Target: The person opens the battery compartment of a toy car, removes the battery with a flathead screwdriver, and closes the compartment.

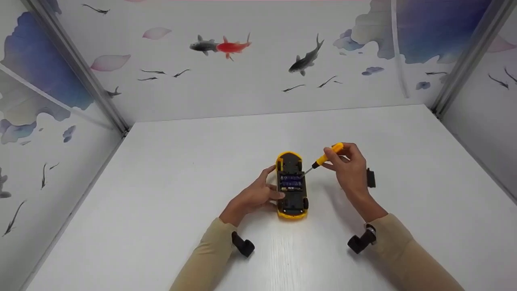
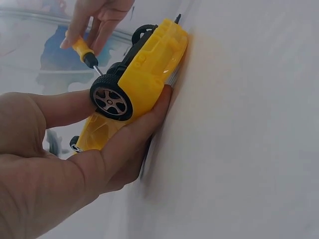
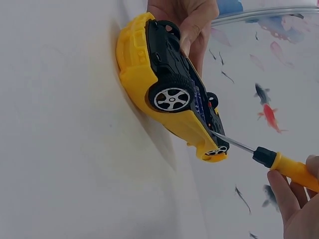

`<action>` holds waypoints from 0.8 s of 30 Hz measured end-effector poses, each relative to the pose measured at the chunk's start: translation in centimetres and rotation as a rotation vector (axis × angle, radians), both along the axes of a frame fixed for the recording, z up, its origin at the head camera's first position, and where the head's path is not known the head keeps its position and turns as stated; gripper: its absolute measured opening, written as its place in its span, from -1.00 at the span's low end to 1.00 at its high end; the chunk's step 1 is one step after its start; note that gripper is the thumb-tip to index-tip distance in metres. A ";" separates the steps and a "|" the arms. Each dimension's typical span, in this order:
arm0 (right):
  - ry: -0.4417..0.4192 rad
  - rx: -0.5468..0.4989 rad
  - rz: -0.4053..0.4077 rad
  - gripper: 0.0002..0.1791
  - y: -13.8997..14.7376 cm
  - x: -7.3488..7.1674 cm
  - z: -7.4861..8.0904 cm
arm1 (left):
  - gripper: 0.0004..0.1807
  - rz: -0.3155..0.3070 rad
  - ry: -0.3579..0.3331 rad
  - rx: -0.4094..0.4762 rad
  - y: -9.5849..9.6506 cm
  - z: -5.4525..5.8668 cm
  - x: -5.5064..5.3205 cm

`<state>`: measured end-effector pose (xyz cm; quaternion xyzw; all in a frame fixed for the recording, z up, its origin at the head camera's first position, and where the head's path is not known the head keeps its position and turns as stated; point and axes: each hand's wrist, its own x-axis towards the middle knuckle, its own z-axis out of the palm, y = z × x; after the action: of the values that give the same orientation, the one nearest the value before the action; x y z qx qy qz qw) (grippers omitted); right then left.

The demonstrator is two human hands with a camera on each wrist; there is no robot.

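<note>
Head view, contents by size: printed wall panels, white with fish and blue-violet leaf motifs, set beyond the far edge and along both side edges of a white desk. Pair of tan sleeves, left sleeve and right sleeve, both over the desk's near part. One yellow toy car, overturned, black underside and wheels upward, lengthwise between near and far edges, about midway between the desk's left and right edges; contact with the desk top cannot be told. Left hand, at the car's left flank: thumb over the underside, other fingers curled round the body, gripping it. Right hand, raised on the car's right: fingertips drawn closely together, pinching the handle of one yellow-and-black screwdriver; metal shaft slants down-left, tip at the right side of the battery bay, exact seat unclear. Two black wrist cameras, one per cuff. One small black piece, on the desk toward its right edge, partly hidden behind the right hand. Batteries, blue-violet, the nearest darker, side by side across the exposed bay.
</note>
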<state>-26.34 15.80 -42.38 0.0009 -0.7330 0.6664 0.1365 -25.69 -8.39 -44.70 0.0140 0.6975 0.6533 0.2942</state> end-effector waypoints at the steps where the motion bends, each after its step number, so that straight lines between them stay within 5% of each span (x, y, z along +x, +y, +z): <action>1: -0.005 -0.004 -0.003 -0.45 0.0 0.0 0.0 | 0.03 0.001 0.002 -0.001 0.0 0.0 0.0; 12: -0.036 0.015 -0.024 -0.51 -0.1 0.2 0.0 | 0.05 0.013 -0.002 0.019 0.0 0.1 0.0; 24: 0.064 0.123 0.048 -0.55 -0.4 0.7 0.3 | 0.06 0.005 0.008 0.027 -0.1 0.2 0.1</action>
<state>-25.60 15.36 -42.05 0.0481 -0.7676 0.6228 0.1434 -25.60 -8.51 -44.52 0.0185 0.6899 0.6632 0.2895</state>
